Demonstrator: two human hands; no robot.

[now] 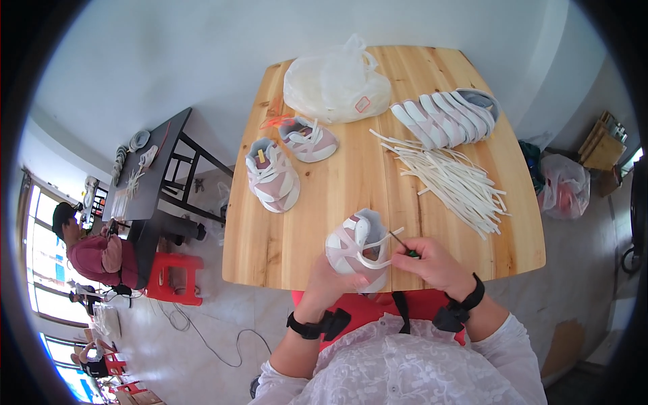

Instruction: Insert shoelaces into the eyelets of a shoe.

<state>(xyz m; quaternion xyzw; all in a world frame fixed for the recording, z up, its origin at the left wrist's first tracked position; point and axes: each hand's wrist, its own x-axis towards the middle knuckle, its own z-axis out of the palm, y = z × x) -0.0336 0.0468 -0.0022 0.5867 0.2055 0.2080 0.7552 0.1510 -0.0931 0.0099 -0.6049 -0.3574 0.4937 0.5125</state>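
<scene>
- The left hand (331,285) was clamped on the near side of a pink-and-white shoe (341,244), which stood at the table's near edge.
- The right hand (435,264) was closed on a slim dark tool (412,254); a white lace (375,264) reached its fingers (whether pinched there, I could not tell).
- The step in hand looked like lacing; the next move seemed to call for a steady shoe and a careful tool tip.
- The wooden table (344,179) also bore loose laces (449,182), two shoes, a row of shoes (439,118) and a plastic bag (324,88).
- Leftward, a seated person (98,260) worked by a dark table (152,185).
</scene>
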